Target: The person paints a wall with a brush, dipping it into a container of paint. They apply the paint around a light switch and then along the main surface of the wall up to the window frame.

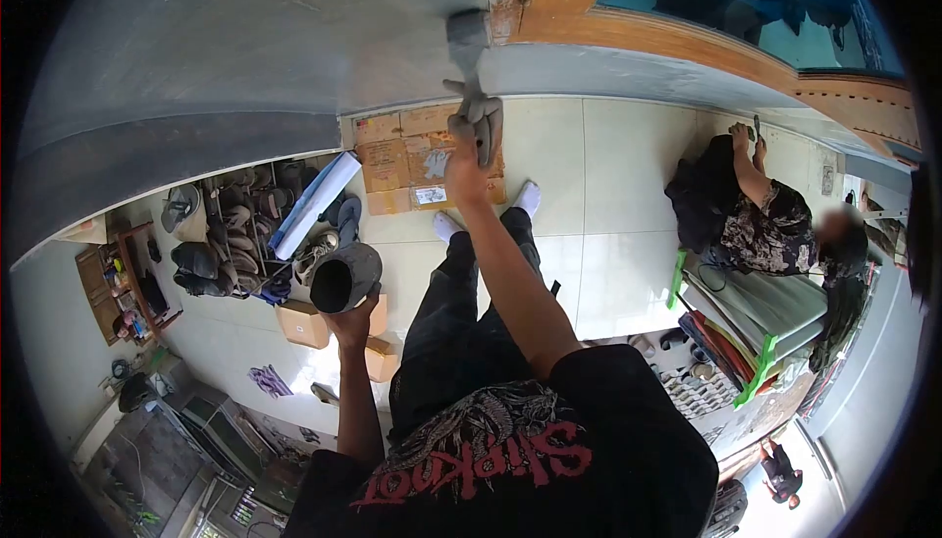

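Note:
My right hand point(467, 160) is closed around the handle of a wide paintbrush point(469, 43), its fingers coated in grey. The brush's dark bristles are up against the grey wall point(294, 28), close beside the wooden door frame. Lower left, my left hand point(353, 320) grips a grey-smeared paint pot point(365, 265) from underneath. The pot's round mouth faces up toward me; its inside is dark.
Flattened cardboard point(388, 170) lies along the wall's foot. A shoe rack point(235, 234) stands left with a white roll point(319, 200) beside it; cardboard boxes point(302, 324) sit below. At right, another person point(770, 229) crouches by the wall near a green-edged folding rack point(765, 366).

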A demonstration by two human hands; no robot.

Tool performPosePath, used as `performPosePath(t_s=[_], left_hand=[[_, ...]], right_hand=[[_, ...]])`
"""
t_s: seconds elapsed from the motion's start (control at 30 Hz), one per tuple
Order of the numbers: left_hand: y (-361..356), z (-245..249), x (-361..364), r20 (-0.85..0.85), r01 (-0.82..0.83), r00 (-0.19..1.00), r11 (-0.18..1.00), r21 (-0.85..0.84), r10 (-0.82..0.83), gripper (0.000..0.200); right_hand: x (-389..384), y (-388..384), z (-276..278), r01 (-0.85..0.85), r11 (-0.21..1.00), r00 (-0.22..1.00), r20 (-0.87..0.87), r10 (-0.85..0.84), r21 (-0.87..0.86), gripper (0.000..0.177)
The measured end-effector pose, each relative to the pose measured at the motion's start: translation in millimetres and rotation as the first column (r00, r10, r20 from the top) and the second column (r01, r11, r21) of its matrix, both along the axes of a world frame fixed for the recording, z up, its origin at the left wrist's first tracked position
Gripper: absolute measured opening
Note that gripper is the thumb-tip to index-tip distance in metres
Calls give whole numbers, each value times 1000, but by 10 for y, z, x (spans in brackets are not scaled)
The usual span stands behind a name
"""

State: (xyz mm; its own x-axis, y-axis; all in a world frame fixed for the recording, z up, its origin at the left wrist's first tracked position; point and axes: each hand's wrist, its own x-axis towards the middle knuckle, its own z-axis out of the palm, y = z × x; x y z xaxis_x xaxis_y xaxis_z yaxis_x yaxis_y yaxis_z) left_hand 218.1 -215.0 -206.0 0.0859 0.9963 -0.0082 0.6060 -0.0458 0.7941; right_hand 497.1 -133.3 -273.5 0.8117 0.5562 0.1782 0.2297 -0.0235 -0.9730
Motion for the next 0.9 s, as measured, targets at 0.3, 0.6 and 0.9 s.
performPosePath(t_s=[0.3, 0.6, 0.9], left_hand=[[-20, -1, 14, -85, -19, 996, 1000, 8, 20, 76], [-100, 9, 18, -90, -4, 996, 1000, 31, 7, 76], [-176, -146, -43, 60, -78, 995, 996, -42, 80, 84]], right_hand=[[-206, -124, -844, 214, 957, 626, -724, -288, -196, 33], [51, -151, -433, -97, 995, 995, 21, 97, -16, 32], [30, 75, -269, -53, 997, 855, -518, 19, -50, 25]])
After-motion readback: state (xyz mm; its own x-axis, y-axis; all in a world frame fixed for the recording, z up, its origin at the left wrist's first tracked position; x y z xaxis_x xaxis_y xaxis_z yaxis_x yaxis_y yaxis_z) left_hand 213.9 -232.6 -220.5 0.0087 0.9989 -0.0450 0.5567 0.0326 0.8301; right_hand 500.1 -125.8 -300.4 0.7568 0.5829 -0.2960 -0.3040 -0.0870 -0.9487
